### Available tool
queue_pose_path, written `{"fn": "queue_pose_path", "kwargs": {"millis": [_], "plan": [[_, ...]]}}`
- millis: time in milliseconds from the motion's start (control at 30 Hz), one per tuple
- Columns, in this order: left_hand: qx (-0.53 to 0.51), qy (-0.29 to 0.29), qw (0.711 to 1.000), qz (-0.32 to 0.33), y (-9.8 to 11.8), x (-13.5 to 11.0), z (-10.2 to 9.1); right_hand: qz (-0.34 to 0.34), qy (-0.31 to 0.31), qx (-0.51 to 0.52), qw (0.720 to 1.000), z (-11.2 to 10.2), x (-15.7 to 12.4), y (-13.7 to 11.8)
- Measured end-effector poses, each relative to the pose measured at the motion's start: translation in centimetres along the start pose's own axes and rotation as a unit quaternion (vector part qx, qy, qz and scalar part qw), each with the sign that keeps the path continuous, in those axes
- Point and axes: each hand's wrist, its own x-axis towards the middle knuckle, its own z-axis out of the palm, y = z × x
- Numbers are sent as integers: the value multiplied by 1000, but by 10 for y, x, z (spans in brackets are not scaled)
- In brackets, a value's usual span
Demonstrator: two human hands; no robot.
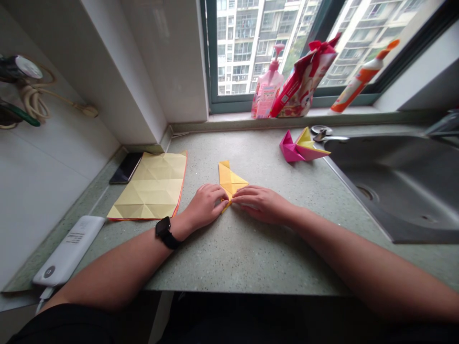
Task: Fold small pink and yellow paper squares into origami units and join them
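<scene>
Fingertips of the left hand (pixel 205 207) and right hand (pixel 261 204) close nearly shut on a folded yellow paper triangle (pixel 229 182), pressing it against the speckled green countertop (pixel 251 260) to steady it; farther off lie a creased yellow paper sheet (pixel 150 186) and a pink-and-yellow origami figure (pixel 304 146).

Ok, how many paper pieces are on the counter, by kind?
Creased flat yellow sheet: 1
Folded yellow piece: 1
Pink-and-yellow origami figure: 1
Total: 3
</scene>
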Motion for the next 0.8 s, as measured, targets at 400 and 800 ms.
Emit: {"fn": "queue_pose_path", "kwargs": {"millis": [400, 800], "plan": [[11, -11, 1000, 25, -3, -3, -1, 13, -15, 3, 1000, 1, -1, -1], [66, -52, 994, 67, 0, -13, -7, 27, -20, 11, 999, 1, -1, -1]]}}
